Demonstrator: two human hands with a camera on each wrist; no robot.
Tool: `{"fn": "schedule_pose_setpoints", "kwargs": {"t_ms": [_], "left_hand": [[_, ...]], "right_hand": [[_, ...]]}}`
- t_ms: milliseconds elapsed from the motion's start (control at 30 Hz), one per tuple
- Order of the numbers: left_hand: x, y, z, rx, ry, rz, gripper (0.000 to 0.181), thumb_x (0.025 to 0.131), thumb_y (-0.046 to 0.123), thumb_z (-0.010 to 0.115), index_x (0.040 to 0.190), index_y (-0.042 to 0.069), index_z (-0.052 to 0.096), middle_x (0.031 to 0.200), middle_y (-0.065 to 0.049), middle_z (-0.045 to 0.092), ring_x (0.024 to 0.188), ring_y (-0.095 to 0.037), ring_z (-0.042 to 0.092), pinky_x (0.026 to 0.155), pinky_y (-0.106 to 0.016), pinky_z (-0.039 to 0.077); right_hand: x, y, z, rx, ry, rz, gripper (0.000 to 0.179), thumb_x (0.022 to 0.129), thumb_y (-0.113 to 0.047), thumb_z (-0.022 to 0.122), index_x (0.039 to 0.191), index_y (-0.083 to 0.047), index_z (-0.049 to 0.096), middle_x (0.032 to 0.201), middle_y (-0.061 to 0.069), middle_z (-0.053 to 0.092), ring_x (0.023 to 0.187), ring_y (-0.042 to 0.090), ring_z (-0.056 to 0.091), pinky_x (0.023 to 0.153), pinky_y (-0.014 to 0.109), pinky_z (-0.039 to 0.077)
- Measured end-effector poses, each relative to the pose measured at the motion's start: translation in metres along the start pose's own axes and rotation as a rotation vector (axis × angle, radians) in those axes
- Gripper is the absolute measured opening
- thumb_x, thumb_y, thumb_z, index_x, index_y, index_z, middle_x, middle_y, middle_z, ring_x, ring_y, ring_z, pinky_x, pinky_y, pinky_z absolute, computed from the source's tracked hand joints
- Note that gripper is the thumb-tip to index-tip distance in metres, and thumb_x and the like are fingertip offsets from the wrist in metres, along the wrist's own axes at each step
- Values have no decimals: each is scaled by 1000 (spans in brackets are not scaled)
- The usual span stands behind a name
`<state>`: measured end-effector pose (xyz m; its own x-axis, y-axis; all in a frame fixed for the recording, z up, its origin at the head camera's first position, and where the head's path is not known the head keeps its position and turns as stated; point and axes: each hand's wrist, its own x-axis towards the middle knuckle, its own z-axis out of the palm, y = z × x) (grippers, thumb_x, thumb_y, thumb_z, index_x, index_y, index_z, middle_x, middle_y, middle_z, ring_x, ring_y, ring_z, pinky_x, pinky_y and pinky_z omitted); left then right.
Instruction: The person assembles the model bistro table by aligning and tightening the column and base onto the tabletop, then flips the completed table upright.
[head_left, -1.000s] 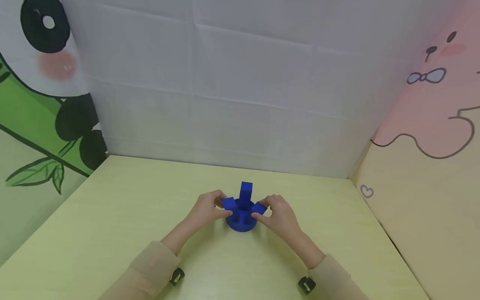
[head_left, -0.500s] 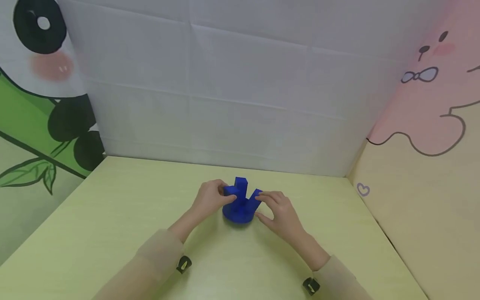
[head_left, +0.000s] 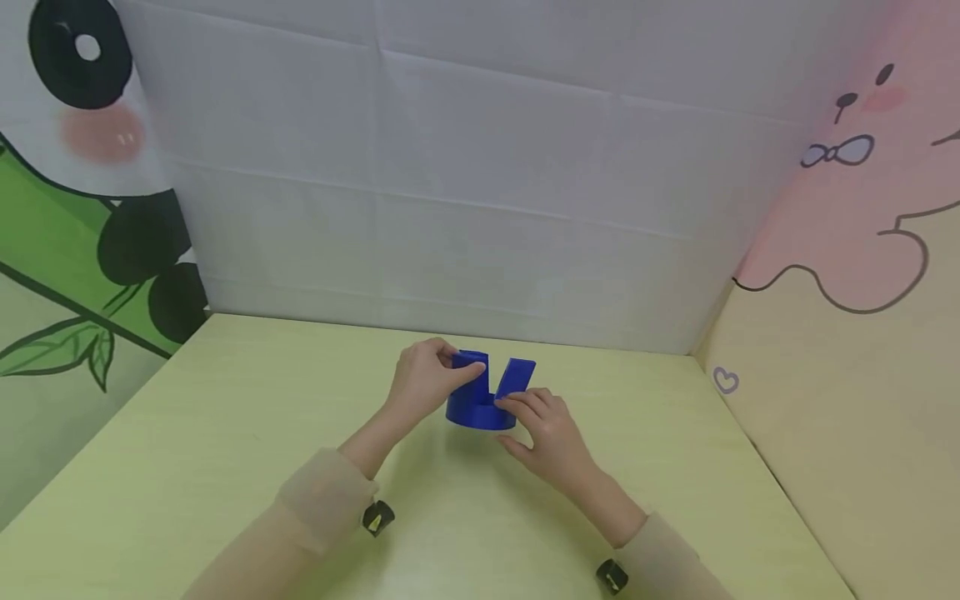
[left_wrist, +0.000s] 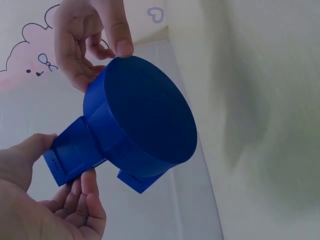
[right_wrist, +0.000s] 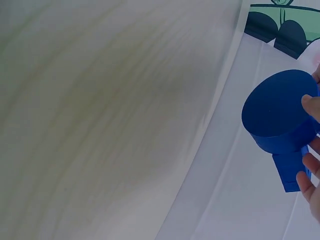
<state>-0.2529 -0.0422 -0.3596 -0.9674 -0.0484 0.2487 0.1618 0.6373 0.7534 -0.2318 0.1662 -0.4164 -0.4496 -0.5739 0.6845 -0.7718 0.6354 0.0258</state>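
A blue round holder point(head_left: 480, 415) with rectangular blocks standing up from its rim is held above the table, tilted. Its flat underside point(left_wrist: 150, 110) faces the left wrist camera. My left hand point(head_left: 420, 385) pinches one block point(left_wrist: 75, 152) between thumb and fingers; raised marks on that block are too small to read surely. My right hand point(head_left: 551, 442) grips the rim on the other side, thumb at the underside and fingers over the edge. Another block point(head_left: 516, 377) leans outward above the right fingers. The holder's inside is mostly hidden in both wrist views.
The pale yellow table point(head_left: 225, 467) lies beneath both hands. Behind it rises a white creased cloth wall point(head_left: 480, 208), with painted side panels point(head_left: 847, 250) left and right. Small black devices point(head_left: 378, 517) hang at both wrists.
The holder has been raised and tipped so that its underside shows to the wrist cameras. My left hand has moved upward with its block; my right hand has shifted from a block to the rim.
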Motion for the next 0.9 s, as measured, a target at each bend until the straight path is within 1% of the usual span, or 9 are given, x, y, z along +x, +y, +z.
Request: {"fn": "schedule_pose_setpoints", "kwargs": {"t_ms": [133,233,400,467,533,633,767,833,900], "left_hand": [[-4,5,-5,-17,4,-15,47,68,49,70,87,7,62,80,-5,62,71,-18,57,58,-26,46],[-5,6,-8,-26,1,-18,47,68,49,71,86,7,62,78,-5,62,70,-17,57,57,-26,45],[-7,6,-12,-63,-31,-23,50,68,51,69,88,6,61,80,-6,62,71,-18,56,58,-26,46],[-8,4,-13,-88,-46,-13,53,69,54,67,92,7,61,83,-5,62,74,-17,56,62,-27,47],[-8,1,-15,-120,-54,20,55,70,57,64,97,9,61,87,-3,62,78,-16,56,66,-28,48],[-12,-4,-19,-171,-39,112,53,75,57,58,106,14,59,90,2,62,82,-13,57,71,-29,48],[-21,-12,-24,-187,4,315,48,81,48,57,117,19,52,97,6,60,89,-9,56,79,-30,46],[-27,-18,-25,-159,-2,416,54,79,46,61,125,20,46,107,5,58,98,-10,54,85,-34,44],[-33,-24,-24,-113,-27,504,70,74,48,65,132,22,37,119,3,52,108,-12,48,90,-39,40]], "right_hand": [[2,-3,-5,7,28,-7,41,69,-25,75,106,-13,61,98,1,61,94,18,52,77,32,42],[4,-3,-8,13,35,-35,39,69,-23,75,104,-11,62,97,1,62,94,18,52,80,31,44],[5,-6,-12,42,41,-84,38,70,-19,75,104,-8,61,98,2,61,95,17,53,81,28,47],[6,-7,-15,63,39,-79,37,72,-19,73,105,-6,60,100,4,60,96,17,53,81,27,48],[7,-9,-19,97,32,-43,37,74,-19,71,107,-5,59,101,5,59,97,17,53,81,27,48],[10,-12,-27,213,10,65,36,77,-15,69,109,-5,56,104,6,57,98,16,55,78,24,49],[15,-17,-39,404,12,228,35,77,-7,68,108,-4,55,100,7,58,93,17,58,70,21,51],[20,-23,-48,490,9,316,32,77,-5,67,107,-3,56,97,8,59,90,20,59,66,21,51],[26,-29,-57,567,2,405,29,78,-5,66,106,-2,57,94,9,60,89,22,59,64,20,51]]}}
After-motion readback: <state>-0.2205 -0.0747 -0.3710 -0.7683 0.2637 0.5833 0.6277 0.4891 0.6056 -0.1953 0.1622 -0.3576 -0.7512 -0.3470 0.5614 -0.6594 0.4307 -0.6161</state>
